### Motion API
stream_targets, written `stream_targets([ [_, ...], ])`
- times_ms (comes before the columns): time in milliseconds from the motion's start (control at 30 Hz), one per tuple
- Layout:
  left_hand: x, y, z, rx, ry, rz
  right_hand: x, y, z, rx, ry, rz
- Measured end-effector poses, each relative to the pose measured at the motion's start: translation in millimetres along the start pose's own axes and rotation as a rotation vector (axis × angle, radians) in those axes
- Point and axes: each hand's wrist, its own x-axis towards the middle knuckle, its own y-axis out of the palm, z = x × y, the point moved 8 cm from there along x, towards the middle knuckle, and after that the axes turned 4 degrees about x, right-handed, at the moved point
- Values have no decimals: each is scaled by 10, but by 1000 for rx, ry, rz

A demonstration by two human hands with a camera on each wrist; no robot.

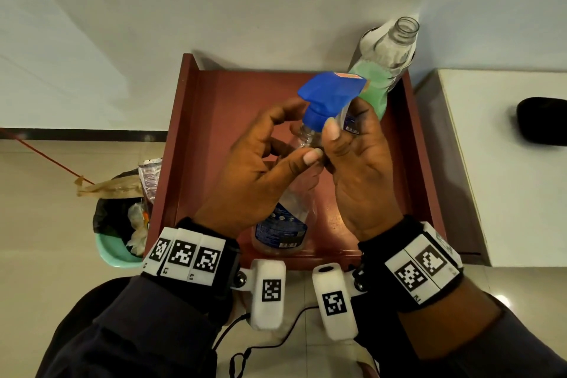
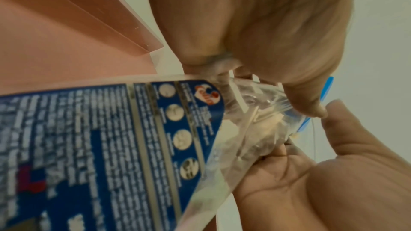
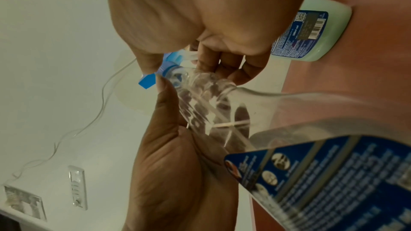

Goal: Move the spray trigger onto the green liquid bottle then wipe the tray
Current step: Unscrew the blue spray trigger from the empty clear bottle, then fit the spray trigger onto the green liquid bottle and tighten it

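Note:
A clear empty bottle [image 1: 285,224] with a blue label stands on the red tray [image 1: 214,132] near its front edge. The blue spray trigger [image 1: 328,89] sits on its neck. My left hand [image 1: 299,135] grips the bottle's neck just under the collar. My right hand [image 1: 345,120] pinches the trigger's blue collar between thumb and fingers. The green liquid bottle [image 1: 377,83] stands uncapped in the tray's back right corner, behind my right hand. In the right wrist view the collar [image 3: 166,69] shows between the fingers, with the green bottle [image 3: 311,31] beyond. The left wrist view shows the clear bottle's label [image 2: 89,147].
A green waste bin [image 1: 122,224] lined with a black bag stands on the floor left of the tray. A white counter [image 1: 506,163] with a black object [image 1: 541,120] lies to the right. The wall is close behind the tray.

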Motion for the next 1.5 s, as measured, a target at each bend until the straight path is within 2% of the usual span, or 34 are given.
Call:
stream_targets([
  [267, -52, 109, 25, 161, 10, 143, 15, -83, 108, -115, -43, -42],
  [567, -31, 114, -58, 195, 30, 131, -10, -126, 338, -212, -111, -92],
  [967, -103, -10, -182, 244, -50, -17, -302, 44, 986, -100, -362, -233],
  [1133, -139, -97, -218, 227, -85, -102, -568, 246, 1359, -110, -567, -204],
  [1267, -162, -198, -185, 159, -106, -203, -752, 313, 1641, -159, -706, -234],
  [1367, -182, -221, -164, 167, -109, -276, -816, 237, 1728, -133, -723, -257],
  [1500, -262, -230, -236, 199, -62, -374, -791, -8, 1634, 77, -574, -337],
])
